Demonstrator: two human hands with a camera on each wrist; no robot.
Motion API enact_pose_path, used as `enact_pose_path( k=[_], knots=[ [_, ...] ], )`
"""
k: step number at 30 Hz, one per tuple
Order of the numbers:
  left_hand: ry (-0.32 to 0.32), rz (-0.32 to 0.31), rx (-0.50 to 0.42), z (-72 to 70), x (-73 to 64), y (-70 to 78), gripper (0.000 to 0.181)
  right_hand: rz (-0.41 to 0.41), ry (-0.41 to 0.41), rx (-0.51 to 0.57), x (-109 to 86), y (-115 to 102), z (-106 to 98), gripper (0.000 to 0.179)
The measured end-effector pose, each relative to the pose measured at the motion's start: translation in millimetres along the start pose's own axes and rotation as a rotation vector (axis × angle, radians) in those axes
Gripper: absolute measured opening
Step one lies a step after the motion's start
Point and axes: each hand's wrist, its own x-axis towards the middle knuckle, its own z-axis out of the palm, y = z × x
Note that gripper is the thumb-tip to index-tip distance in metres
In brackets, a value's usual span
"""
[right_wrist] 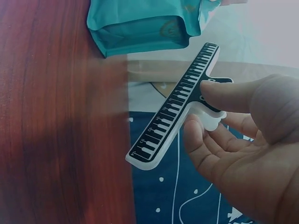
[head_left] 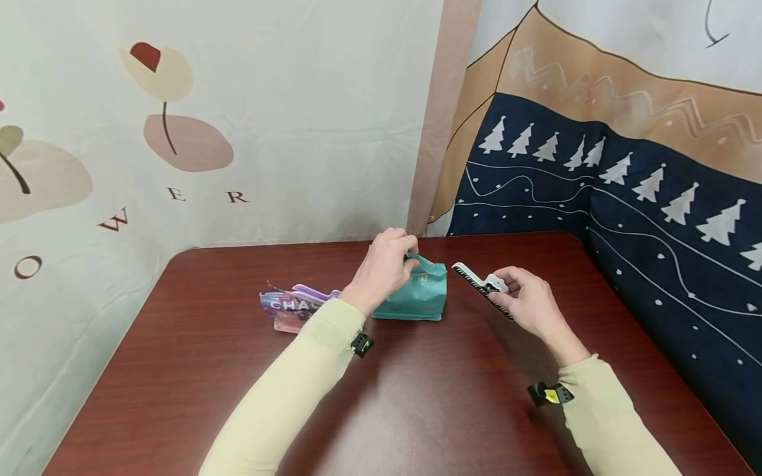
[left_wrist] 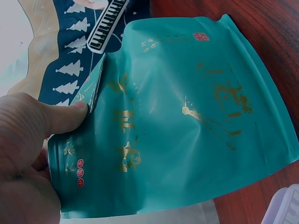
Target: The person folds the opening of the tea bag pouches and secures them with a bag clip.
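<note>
My left hand [head_left: 385, 264] pinches the folded top edge of a teal foil pouch [head_left: 417, 299], which stands on the table. In the left wrist view, the thumb lies over the fold, beside gold lettering on the pouch [left_wrist: 168, 116]. Most of the other left fingers are hidden behind it. Off to the pouch's right, my right hand [head_left: 532, 299] holds a white bag clip [right_wrist: 175, 107] with a piano-key pattern along its long bar. The right thumb is on the clip's handle, with the fingers on the other side. A gap separates the clip from the pouch.
Left of the pouch lies a colourful packet [head_left: 286, 305] lettered "CHA", with a purple clip [head_left: 312, 291] on its top, partly behind my left forearm. The dark red table [head_left: 434, 410] ends at a pale printed curtain [head_left: 321, 132] and a navy tree-patterned one [head_left: 673, 258].
</note>
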Motion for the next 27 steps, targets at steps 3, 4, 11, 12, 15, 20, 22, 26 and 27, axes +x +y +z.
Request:
enact_pose_path(
  k=[3, 4, 11, 12, 15, 20, 22, 26, 27],
  knots=[
    [-0.002, -0.003, -0.005, -0.3, -0.4, -0.1, 0.009, 0.005, 0.001, 0.006, 1.5, -2, 0, 0.030],
    [-0.002, -0.004, -0.009, -0.4, -0.5, -0.1, 0.009, 0.005, 0.004, 0.007, 2.1, -3, -1, 0.030],
    [0.007, 0.006, -0.005, 0.3, -0.7, -0.4, 0.010, 0.012, 0.029, 0.020, 5.0, -5, -1, 0.028],
    [0.008, 0.008, -0.002, 0.4, -0.7, -0.3, 0.011, 0.015, 0.030, 0.021, 5.2, -6, -1, 0.028],
    [0.010, 0.007, 0.000, 0.1, -1.5, 0.2, 0.011, 0.022, 0.033, 0.028, 6.1, -8, 0, 0.027],
    [0.020, 0.015, 0.001, 0.3, -2.3, 0.5, 0.012, 0.028, 0.038, 0.025, 8.7, -11, 0, 0.026],
    [0.024, 0.020, 0.004, 0.6, -2.5, 0.4, 0.012, 0.024, 0.038, 0.027, 9.9, -12, 1, 0.025],
    [0.028, 0.025, 0.000, 0.5, -2.5, 0.6, 0.013, 0.019, 0.033, 0.035, 12.2, -14, 1, 0.024],
    [0.027, 0.026, -0.001, 0.3, -2.2, 0.8, 0.013, 0.015, 0.033, 0.036, 12.9, -15, 1, 0.024]
  ],
)
